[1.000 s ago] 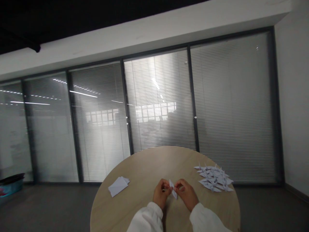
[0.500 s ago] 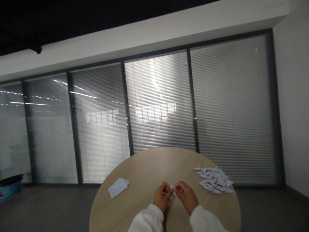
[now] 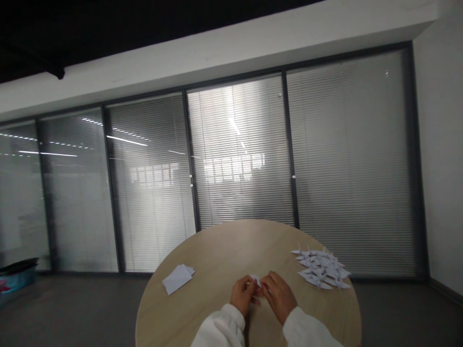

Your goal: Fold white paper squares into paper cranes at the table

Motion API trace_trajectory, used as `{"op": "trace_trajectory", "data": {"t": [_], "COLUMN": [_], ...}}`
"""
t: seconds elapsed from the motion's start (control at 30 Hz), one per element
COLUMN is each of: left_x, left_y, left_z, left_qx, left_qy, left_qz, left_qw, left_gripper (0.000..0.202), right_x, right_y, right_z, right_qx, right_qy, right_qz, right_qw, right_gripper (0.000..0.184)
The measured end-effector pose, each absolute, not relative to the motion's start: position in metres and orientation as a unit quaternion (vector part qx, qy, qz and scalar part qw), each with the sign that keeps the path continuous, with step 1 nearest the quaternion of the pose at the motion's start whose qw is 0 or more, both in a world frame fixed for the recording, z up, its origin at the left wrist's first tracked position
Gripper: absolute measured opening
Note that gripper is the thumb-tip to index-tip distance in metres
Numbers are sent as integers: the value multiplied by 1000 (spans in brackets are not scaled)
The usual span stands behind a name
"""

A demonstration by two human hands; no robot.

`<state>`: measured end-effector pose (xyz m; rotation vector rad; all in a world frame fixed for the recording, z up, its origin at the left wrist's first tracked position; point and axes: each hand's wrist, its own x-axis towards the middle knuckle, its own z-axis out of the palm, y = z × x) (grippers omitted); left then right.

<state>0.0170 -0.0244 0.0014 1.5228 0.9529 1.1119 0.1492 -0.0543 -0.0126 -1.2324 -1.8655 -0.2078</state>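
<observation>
Over the near middle of the round table, my left hand point(image 3: 243, 294) pinches a small piece of folded white paper point(image 3: 256, 278). My right hand point(image 3: 278, 295) is closed on the paper's right side, its fingertips close to those of the left. Fingers cover most of the paper, so its exact shape is hidden. To the right lies a heap of folded white paper cranes point(image 3: 323, 268) with pointed tips. A small stack of flat white paper sheets point(image 3: 178, 278) rests on the left, slightly fanned.
The round wooden table point(image 3: 238, 246) has its far edge near a glass partition with blinds point(image 3: 242, 193). A blue tub with a black rim or liner point(image 3: 18, 275) stands on the grey floor at far left. A white wall point(image 3: 444, 168) rises on the right.
My fingers have shifted around the folded paper, and the right hand's fingertips are turned slightly differently. The heap and the sheets stay in place; the view has moved a little.
</observation>
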Motion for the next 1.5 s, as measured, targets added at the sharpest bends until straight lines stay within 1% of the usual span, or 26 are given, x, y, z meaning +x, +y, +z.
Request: {"op": "trace_trajectory", "data": {"t": [0.13,0.27,0.4,0.5,0.6,0.7,0.77,0.83,0.9,0.97,1.07,1.13,1.23,1.33,1.5], "left_x": [14,12,11,9,8,8,8,9,9,9,8,8,8,10,13], "left_y": [-22,-20,-21,-21,-21,-21,-23,-25,-27,-27,-23,-18,-14,-15,-19], "left_z": [2,3,7,8,8,8,9,9,9,9,6,3,-1,-2,2], "left_qx": [589,566,549,557,569,570,581,605,641,672,702,717,734,735,694], "left_qy": [385,374,352,339,344,351,358,362,361,360,361,360,358,360,361], "left_qz": [465,468,479,494,499,506,512,506,489,476,485,498,502,494,501], "left_qw": [537,566,587,575,556,544,523,496,469,438,375,330,285,293,370], "left_gripper": [40,43,42,38,36,37,37,35,33,31,29,27,27,25,21], "right_x": [149,148,146,143,141,141,145,149,153,155,154,154,155,157,156], "right_y": [-53,-57,-61,-64,-67,-66,-63,-57,-52,-48,-45,-44,-43,-41,-39], "right_z": [-15,-12,-6,-3,-1,-1,-2,-4,-7,-8,-9,-9,-10,-12,-15], "right_qx": [-475,-473,-456,-446,-429,-407,-412,-445,-469,-470,-435,-416,-418,-426,-457], "right_qy": [-758,-762,-769,-775,-782,-784,-760,-703,-650,-634,-653,-651,-624,-610,-594], "right_qz": [-131,-142,-145,-124,-83,-24,16,46,100,182,293,339,373,379,375], "right_qw": [427,419,424,432,444,468,502,552,590,586,547,537,544,551,546], "right_gripper": [18,21,31,41,46,44,37,30,37,39,28,25,27,28,26]}}
